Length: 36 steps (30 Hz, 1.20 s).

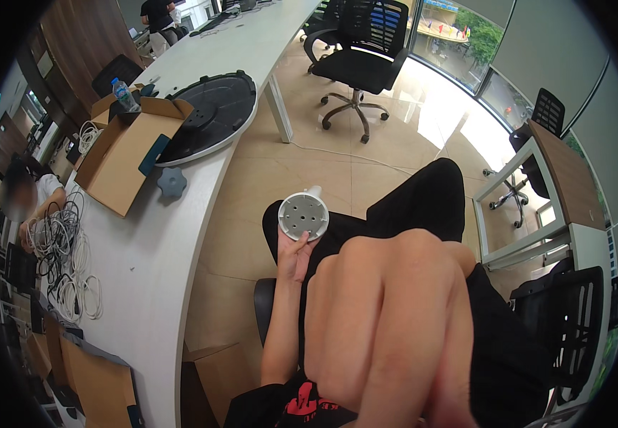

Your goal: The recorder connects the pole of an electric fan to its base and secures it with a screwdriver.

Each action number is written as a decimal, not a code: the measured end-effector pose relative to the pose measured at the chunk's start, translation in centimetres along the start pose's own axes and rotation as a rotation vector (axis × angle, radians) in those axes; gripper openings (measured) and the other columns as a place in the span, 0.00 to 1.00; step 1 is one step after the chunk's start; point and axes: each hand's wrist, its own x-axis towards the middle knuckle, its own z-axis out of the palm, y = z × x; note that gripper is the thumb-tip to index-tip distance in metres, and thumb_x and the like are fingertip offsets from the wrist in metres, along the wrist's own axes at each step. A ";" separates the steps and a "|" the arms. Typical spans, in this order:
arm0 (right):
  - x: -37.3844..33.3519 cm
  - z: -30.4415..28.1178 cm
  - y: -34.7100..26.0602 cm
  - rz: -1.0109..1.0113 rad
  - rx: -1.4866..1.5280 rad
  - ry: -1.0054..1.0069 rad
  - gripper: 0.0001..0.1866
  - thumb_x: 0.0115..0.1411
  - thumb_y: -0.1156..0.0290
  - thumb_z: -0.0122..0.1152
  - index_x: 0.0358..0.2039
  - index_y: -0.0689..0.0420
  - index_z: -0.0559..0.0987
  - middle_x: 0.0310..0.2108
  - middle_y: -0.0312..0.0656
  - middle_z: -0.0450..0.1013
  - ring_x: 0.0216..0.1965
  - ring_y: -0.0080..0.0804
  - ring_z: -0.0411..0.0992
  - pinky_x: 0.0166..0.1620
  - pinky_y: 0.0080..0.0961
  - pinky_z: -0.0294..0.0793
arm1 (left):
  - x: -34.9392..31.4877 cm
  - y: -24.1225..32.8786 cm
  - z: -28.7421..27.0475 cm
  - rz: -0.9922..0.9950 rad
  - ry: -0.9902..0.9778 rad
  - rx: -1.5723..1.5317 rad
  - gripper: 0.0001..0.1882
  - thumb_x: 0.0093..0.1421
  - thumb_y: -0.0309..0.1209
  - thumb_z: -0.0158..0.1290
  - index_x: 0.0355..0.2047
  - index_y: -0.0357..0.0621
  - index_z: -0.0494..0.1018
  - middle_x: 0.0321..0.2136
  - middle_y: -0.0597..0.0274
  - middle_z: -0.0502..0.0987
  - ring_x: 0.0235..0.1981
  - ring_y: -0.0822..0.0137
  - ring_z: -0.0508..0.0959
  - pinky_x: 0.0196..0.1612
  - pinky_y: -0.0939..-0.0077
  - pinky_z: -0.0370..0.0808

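Observation:
My left hand (295, 258) is closed on a round whitish-grey plastic part (303, 215), holding it over my lap beside my left knee. The part's flat face has several small holes, and a short stub juts from its upper edge. Close to the camera and very large, my right hand (394, 307) is held up with its knuckles foremost and its fingers curled in. Whatever those fingers hold, if anything, is hidden behind the back of the hand. On the table to my left lie a grey lobed knob (172, 183) and a large black disc-shaped base (209, 114).
The long white table (145, 271) carries an open cardboard box (120, 167), a water bottle (124, 95) and tangled cables (67, 250). Another person (45, 192) sits across it. Office chairs (359, 57) stand ahead and to the right. A wood-topped table (569, 171) is at right.

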 end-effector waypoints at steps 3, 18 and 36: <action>-0.8 0.3 0.0 0.050 0.055 0.029 0.24 0.62 0.60 0.72 0.31 0.75 0.80 0.21 0.47 0.72 0.14 0.34 0.66 0.17 0.27 0.62 | -0.1 0.2 0.2 0.003 0.000 -0.003 0.38 0.61 0.14 0.55 0.68 0.49 0.53 0.64 0.51 0.64 0.64 0.52 0.70 0.64 0.50 0.74; -1.2 0.4 1.2 0.041 0.168 0.082 0.14 0.57 0.71 0.76 0.32 0.72 0.84 0.17 0.41 0.72 0.13 0.22 0.65 0.15 0.17 0.59 | 0.1 0.2 0.3 -0.002 -0.014 -0.017 0.38 0.62 0.14 0.54 0.69 0.49 0.53 0.64 0.51 0.64 0.65 0.52 0.69 0.64 0.49 0.73; -1.4 2.2 -2.9 -0.044 0.005 0.117 0.22 0.72 0.59 0.59 0.22 0.58 0.74 0.27 0.41 0.77 0.14 0.27 0.63 0.14 0.20 0.59 | 0.2 -0.2 -0.3 -0.002 -0.023 0.000 0.36 0.62 0.14 0.54 0.67 0.47 0.55 0.64 0.51 0.65 0.64 0.52 0.71 0.64 0.50 0.74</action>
